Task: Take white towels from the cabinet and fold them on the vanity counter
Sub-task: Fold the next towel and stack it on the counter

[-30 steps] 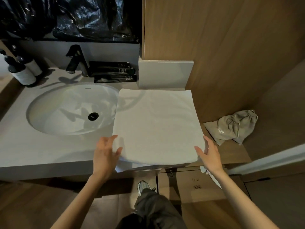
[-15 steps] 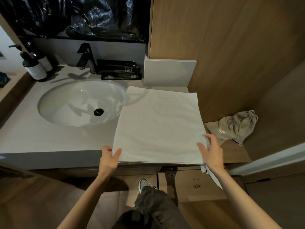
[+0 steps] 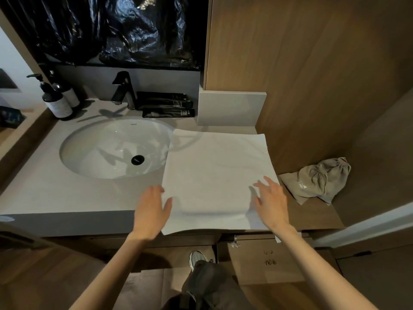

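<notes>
A white towel (image 3: 214, 175) lies flat in a folded square on the grey vanity counter (image 3: 67, 198), to the right of the sink, its near edge hanging slightly over the counter front. My left hand (image 3: 152, 209) is spread flat at the towel's near left corner, fingers straight. My right hand (image 3: 270, 200) lies open on the towel's near right part, fingers spread. A small strip of white cloth (image 3: 278, 239) shows below the counter edge by my right wrist.
An oval white sink (image 3: 93, 153) with a black faucet (image 3: 125, 90) takes the counter's left. Soap bottles (image 3: 55, 101) stand at the back left, black tubes (image 3: 165, 104) behind the sink. A grey drawstring bag (image 3: 319, 180) lies on the wooden ledge at right. Wooden wall panels close the right.
Both hands left the towel's near edge and moved up onto it, flattening out. The towel now lies settled on the counter.
</notes>
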